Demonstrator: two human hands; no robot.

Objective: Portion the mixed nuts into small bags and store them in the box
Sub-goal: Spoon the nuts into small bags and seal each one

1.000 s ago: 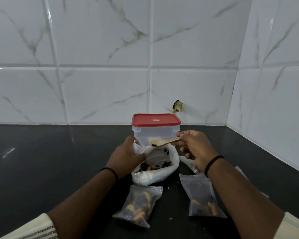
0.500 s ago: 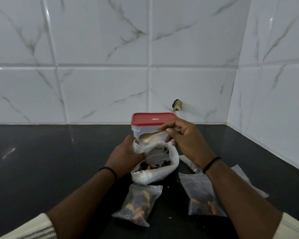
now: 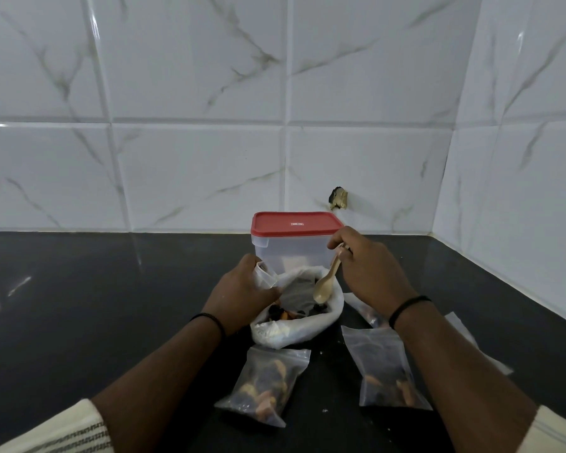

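A: Dipping toward the mixed nuts (image 3: 294, 313), the wooden spoon (image 3: 324, 287) now points bowl-down into the mouth of the large white bag (image 3: 321, 325). A second ago it was held level, above the bag, in front of the box. The right hand (image 3: 370, 273) pinches the handle between thumb and curled fingers.

B: And the left?

A: The left hand (image 3: 242, 295) grips the rim of the white bag, together with what looks like a small clear bag (image 3: 266, 274) held open at its edge. Its fingers are curled round the plastic and have not shifted across the three views.

B: What does the change signify?

A: In my judgement, a fresh scoop is beginning: the spoon bowl appears empty and is going in for another load. Portioning is therefore partly done, not finished.

B: Evidence of progress?

A: Two filled small bags lie flat on the dark counter (image 3: 95, 305): the near-left filled bag (image 3: 265, 384) just in front of the white bag, the near-right filled bag (image 3: 386, 374) beside the right forearm. Another bag peeks from behind the right wrist, and its contents are unclear.

B: The box?

A: The clear box (image 3: 293, 253) stands just behind the white bag, against the tiled wall, with its red lid (image 3: 296, 223) on. Nothing is stored yet, as far as can be seen.

B: Any writing?

A: A small white label sits on the lid; its lettering is too small to read.
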